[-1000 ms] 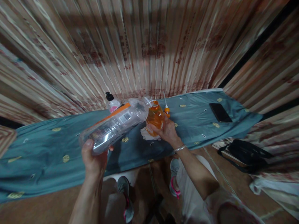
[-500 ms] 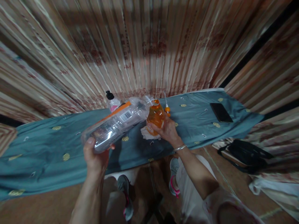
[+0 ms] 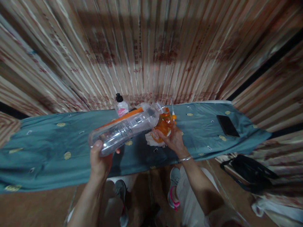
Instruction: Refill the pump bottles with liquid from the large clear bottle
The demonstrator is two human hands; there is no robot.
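My left hand (image 3: pixel 101 160) is closed around the base of a large clear plastic bottle (image 3: pixel 125 127) with an orange stripe. The bottle lies tilted to the right, its neck at the mouth of an orange bottle (image 3: pixel 163 124). Around the orange bottle my right hand (image 3: pixel 174 138) is closed, a silver bangle on its wrist. Beneath the orange bottle a crumpled white tissue (image 3: pixel 151 140) rests on the teal cloth. An orange pump top with a clear tube (image 3: pixel 174 117) stands just behind my right hand. Whether liquid flows between the bottles cannot be made out.
A clear bottle with a black pump and pink label (image 3: pixel 122 107) stands at the cloth's back edge. On the right of the teal cloth (image 3: pixel 82 157) lies a black phone (image 3: pixel 227 125). A black bag (image 3: pixel 251 171) is at the lower right. Striped curtains hang behind.
The view has shifted slightly, so most things appear a little further right and lower. Both bottles are still held, neck to mouth.
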